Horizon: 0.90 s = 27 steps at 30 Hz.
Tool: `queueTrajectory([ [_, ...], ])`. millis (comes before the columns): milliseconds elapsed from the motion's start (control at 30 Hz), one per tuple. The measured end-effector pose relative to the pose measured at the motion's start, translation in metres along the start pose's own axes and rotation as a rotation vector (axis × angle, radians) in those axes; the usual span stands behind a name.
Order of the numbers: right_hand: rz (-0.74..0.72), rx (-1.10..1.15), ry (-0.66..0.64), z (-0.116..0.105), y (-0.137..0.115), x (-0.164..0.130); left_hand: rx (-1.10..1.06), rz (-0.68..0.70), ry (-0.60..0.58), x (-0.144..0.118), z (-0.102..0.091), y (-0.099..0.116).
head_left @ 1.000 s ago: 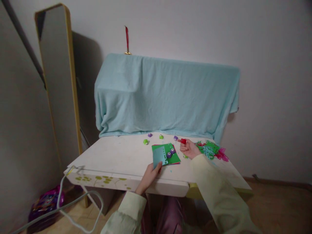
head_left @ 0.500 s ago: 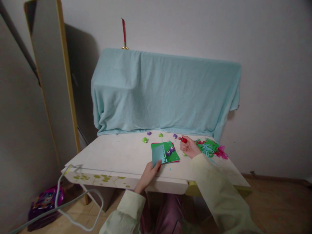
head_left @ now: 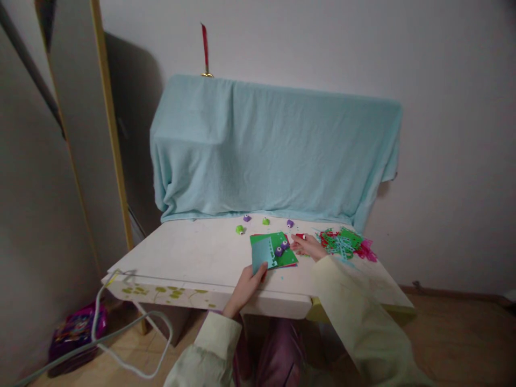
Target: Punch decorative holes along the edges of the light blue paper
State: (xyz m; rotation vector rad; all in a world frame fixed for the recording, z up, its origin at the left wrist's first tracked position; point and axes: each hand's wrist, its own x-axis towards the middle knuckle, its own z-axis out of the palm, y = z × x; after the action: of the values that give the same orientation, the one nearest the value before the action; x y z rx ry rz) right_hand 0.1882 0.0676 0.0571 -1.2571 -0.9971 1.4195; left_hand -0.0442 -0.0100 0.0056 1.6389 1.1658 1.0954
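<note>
My left hand pinches the near corner of a light blue paper, its thumb on top. Small punched holes run along that sheet's right edge. Beneath it lies a stack of coloured paper with a green sheet uppermost. Two purple craft punches with eye-like knobs sit on the green sheet. Just right of the stack, my right hand is closed on a small red craft punch; its fingers partly cover it. Something green shows under this hand, mostly hidden.
Behind the stack stand green punches and purple punches. A pile of punched paper scraps lies right on the white table. A light blue cloth hangs behind. A white cable loops at lower left.
My right hand has lowered and moved slightly left toward the paper stack, turning the red craft punch. My left hand keeps its hold on the light blue paper.
</note>
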Motion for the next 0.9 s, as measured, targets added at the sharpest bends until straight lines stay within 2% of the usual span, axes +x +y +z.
queueTrajectory([
  [267,-0.038,-0.051,0.037,0.01,0.01,0.005,-0.008,0.012,-0.007,-0.001,-0.001,0.004],
  [533,-0.035,-0.156,0.0,0.016,0.013,0.001,-0.004,0.01,-0.011,-0.001,-0.001,0.001],
  [700,-0.044,-0.22,0.001,0.01,0.023,0.009,-0.008,0.012,-0.02,-0.001,-0.001,0.0],
  [900,-0.122,-0.267,0.038,-0.003,0.03,0.02,0.0,0.011,-0.012,0.0,-0.001,-0.003],
])
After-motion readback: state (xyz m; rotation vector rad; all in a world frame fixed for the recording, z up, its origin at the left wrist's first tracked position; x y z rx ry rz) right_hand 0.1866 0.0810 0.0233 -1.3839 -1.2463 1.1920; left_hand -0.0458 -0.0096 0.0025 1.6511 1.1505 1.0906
